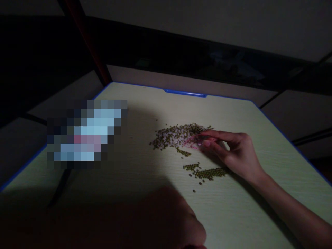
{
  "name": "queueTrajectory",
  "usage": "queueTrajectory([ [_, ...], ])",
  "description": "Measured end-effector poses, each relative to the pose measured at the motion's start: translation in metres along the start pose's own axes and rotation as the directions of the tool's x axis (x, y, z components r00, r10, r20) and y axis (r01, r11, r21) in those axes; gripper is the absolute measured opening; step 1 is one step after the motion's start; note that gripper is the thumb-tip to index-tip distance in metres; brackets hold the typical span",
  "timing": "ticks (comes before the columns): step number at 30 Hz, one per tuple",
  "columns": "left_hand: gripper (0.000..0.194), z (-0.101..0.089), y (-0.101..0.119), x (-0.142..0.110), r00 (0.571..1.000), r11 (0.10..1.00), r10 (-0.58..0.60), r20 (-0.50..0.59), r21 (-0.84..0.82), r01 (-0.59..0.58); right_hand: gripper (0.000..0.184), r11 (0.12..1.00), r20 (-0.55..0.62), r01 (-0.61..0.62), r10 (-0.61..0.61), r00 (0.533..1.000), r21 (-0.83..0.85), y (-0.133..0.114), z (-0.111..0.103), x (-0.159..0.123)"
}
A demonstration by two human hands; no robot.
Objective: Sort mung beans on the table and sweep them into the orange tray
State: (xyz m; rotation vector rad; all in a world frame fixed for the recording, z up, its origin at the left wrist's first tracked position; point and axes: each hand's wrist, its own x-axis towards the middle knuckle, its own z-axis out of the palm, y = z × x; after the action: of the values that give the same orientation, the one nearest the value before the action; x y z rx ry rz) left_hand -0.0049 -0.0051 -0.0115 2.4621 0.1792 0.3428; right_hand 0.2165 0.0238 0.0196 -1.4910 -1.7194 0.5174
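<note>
My right hand (233,150) lies on a pale table (259,207) edged in blue, fingers stretched out and close together, tips touching the right edge of a mixed heap of green beans and pale grains (176,135). A small separate patch of green beans (207,172) lies just below the hand. My left hand (171,224) rests in deep shadow at the table's near edge; its fingers seem curled, and I cannot see whether they hold anything.
A blurred bright object (86,133) stands on the table's left part. A blue handle (185,93) sits on the far rim. Dark frame bars (88,45) and a black rail cross behind the table. The room is dim.
</note>
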Motion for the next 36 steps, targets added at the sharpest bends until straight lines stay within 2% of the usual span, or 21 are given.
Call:
queueTrajectory([
  [14,0.025,0.001,-0.003,0.0,1.0,1.0,0.022,0.014,0.0,-0.022,0.018,1.0,0.033,0.019,-0.018,0.999,-0.019,-0.004,0.002,-0.001],
  [23,0.025,0.001,-0.005,-0.001,0.999,0.999,0.035,0.035,0.01,-0.035,0.019,0.997,0.066,0.078,-0.078,0.995,0.001,-0.003,0.0,-0.001],
  [36,0.025,0.001,-0.001,0.001,1.0,1.0,-0.002,0.009,-0.003,0.002,0.021,1.0,0.013,0.001,-0.001,1.0,-0.01,-0.01,0.007,-0.003],
])
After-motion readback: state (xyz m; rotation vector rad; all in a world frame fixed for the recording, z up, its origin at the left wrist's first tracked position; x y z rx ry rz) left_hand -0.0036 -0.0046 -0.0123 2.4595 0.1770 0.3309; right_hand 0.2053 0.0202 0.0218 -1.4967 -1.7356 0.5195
